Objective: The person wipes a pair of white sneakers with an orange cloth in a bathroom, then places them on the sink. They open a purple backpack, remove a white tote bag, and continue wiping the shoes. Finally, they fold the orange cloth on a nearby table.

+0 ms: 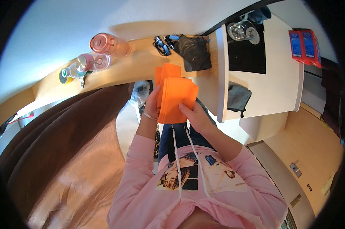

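Note:
In front of my body I hold up a flat bundle of folded bright orange cloth (177, 100), with several layers showing along its left edge and a narrower piece standing up at the top. My left hand (152, 102) grips its left side, the fingers mostly hidden behind it. At the lower right, my right hand (197, 116) is closed on the bundle, its thumb lying on the front face. Whether the bundle is one piece or more, I cannot tell.
A wooden ledge carries pink bottles (110, 45), a clear bottle (74, 71), a cable bundle (163, 45) and a black pouch (195, 53). On the white cabinet at right lie a grey cloth (239, 97), a glass jar (242, 31) and red packs (305, 47). Brown bedding (69, 152) spreads at left.

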The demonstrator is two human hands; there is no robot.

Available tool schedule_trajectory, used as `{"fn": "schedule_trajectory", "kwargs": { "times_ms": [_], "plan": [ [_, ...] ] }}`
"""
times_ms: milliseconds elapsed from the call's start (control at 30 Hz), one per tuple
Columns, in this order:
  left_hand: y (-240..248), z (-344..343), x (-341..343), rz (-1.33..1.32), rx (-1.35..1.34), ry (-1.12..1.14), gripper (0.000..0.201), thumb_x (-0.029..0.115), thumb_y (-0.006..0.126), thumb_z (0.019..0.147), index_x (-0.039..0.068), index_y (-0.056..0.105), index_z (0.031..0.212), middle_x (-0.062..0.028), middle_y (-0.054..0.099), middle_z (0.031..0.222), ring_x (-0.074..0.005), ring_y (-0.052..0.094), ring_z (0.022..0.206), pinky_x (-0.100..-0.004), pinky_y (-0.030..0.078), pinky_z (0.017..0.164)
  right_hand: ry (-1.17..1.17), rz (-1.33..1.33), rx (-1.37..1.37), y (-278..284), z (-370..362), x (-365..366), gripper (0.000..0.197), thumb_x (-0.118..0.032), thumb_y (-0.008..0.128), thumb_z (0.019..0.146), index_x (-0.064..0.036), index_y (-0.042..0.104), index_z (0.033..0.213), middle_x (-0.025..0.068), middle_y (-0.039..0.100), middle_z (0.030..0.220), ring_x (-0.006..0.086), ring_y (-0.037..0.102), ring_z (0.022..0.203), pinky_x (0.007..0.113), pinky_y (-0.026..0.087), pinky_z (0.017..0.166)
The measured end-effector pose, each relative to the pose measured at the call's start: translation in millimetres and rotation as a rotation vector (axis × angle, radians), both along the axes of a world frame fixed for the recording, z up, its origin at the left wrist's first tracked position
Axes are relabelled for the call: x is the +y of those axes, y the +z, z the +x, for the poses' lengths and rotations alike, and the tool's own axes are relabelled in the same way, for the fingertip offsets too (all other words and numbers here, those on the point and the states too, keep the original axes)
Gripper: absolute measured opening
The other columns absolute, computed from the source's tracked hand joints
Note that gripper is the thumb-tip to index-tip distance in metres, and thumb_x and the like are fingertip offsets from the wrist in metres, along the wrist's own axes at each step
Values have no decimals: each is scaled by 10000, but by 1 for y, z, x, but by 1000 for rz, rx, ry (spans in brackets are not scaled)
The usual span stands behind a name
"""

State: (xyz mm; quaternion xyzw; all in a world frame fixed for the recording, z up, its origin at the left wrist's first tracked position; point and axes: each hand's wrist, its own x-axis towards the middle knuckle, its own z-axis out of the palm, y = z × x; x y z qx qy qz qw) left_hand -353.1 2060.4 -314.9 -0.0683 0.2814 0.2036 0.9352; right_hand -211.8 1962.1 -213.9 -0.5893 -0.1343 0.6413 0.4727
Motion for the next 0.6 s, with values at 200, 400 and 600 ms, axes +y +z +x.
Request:
{"fn": "schedule_trajectory", "kwargs": {
  "times_ms": [200, 400, 600],
  "plan": [
    [41, 6, -15, 320, 2, -144, 568, 402, 527, 931, 31, 436, 1352, -86, 597, 1210, -169, 606, 1056, -299, 493, 866, 11, 22, -245, 22, 29, -6, 274, -179, 655, 899, 6, 630, 1100, 36, 662, 949, 95, 600, 844, 256, 485, 758],
    [93, 30, -25, 519, 26, -192, 597, 203, 719, 807, -6, 468, 1307, -81, 595, 1190, -181, 599, 1035, -310, 479, 866, -100, 170, -286, 47, 49, -9, 450, -78, 676, 855, 0, 483, 1253, 80, 614, 1081, 122, 596, 955, 265, 484, 802],
    [135, 46, -36, 681, 122, -363, 491, 120, 730, 786, 9, 542, 1226, -33, 617, 1072, -121, 587, 956, -272, 469, 824, -95, 371, -618, 70, 74, -8, 628, -83, 728, 805, -25, 389, 1331, 97, 546, 1211, 148, 537, 1096, 306, 451, 911]
  ]
}}
